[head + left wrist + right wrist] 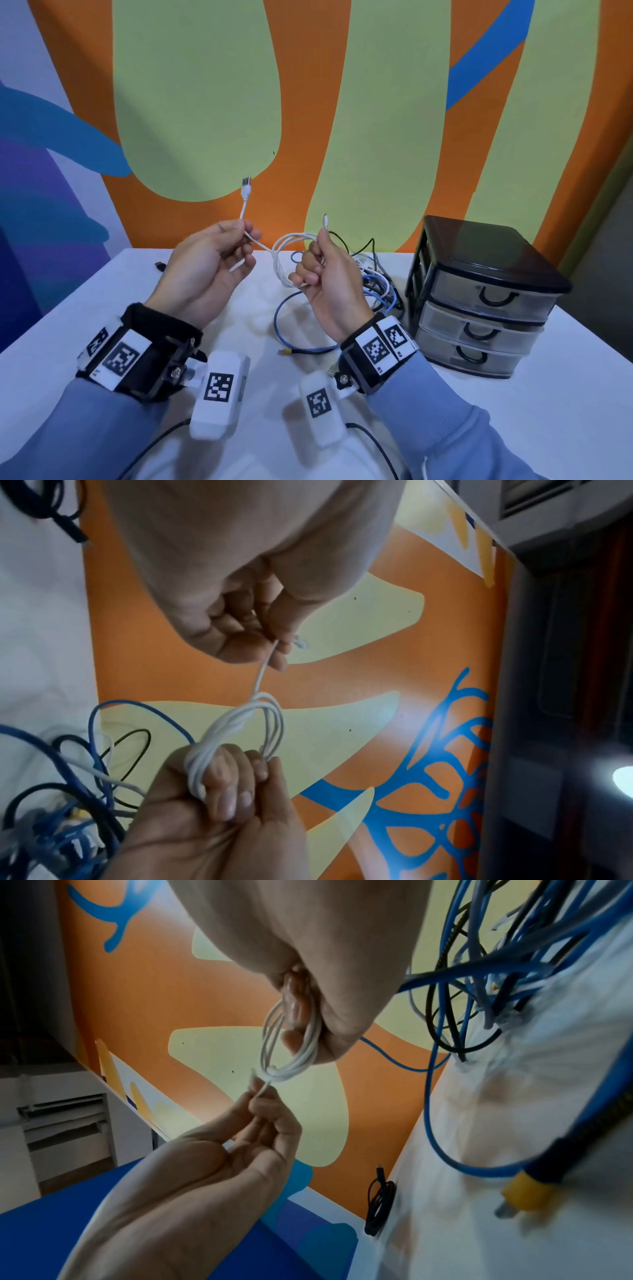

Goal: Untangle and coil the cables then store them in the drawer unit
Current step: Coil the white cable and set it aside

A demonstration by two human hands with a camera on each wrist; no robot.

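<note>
A white USB cable (282, 255) is stretched between both hands above the table. My left hand (247, 235) pinches it just below the large USB plug (246, 185), which points up. My right hand (315, 255) grips the cable's coiled loops, which wrap around its fingers; the small plug (325, 220) sticks up above it. In the left wrist view the coil (240, 723) loops round the right hand's fingers (236, 780), and a single strand runs up to the left hand (274, 647). The right wrist view shows the same coil (294, 1056) and the left hand (262, 1104) pinching the strand.
A tangle of blue, black and white cables (375, 282) lies on the white table (102, 325) behind my right hand. A blue cable with a yellow plug (286, 351) trails toward me. The black three-drawer unit (479, 294) stands at the right, drawers closed. A small black coiled cable (159, 265) lies far left.
</note>
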